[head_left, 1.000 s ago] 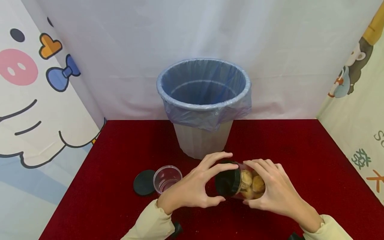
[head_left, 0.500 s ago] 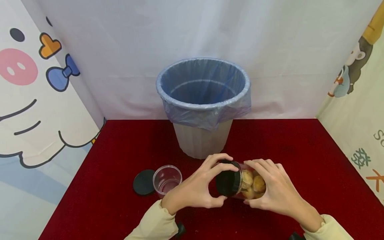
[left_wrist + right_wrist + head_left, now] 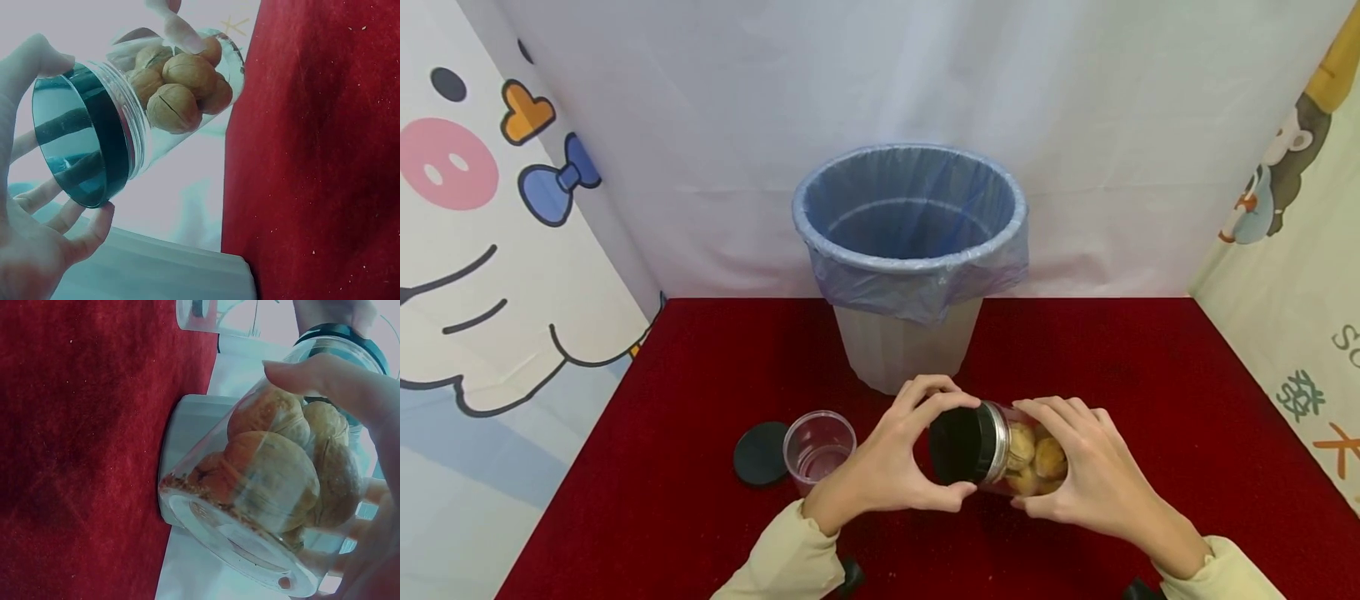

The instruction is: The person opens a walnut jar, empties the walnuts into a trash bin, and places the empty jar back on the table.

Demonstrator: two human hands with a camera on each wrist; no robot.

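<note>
My right hand holds a clear plastic jar round its body, tilted on its side above the red cloth. Several walnuts lie inside it, with brown crumbs near the bottom. The jar's black lid points left, and my left hand grips its edge between thumb and fingers. A band of clear screw thread shows between lid and jar body. To the left of my left hand stands an open clear jar, partly hidden by the wrist. Beside that jar lies a dark round lid.
A white bin with a blue liner stands behind the hands, its mouth open upward. Red cloth covers the table. A white curtain hangs at the back, with printed cartoon panels at both sides.
The black lid has shifted slightly left with my left hand, and a pale thread band now shows at the jar's neck. My right hand and the jar have barely moved.
</note>
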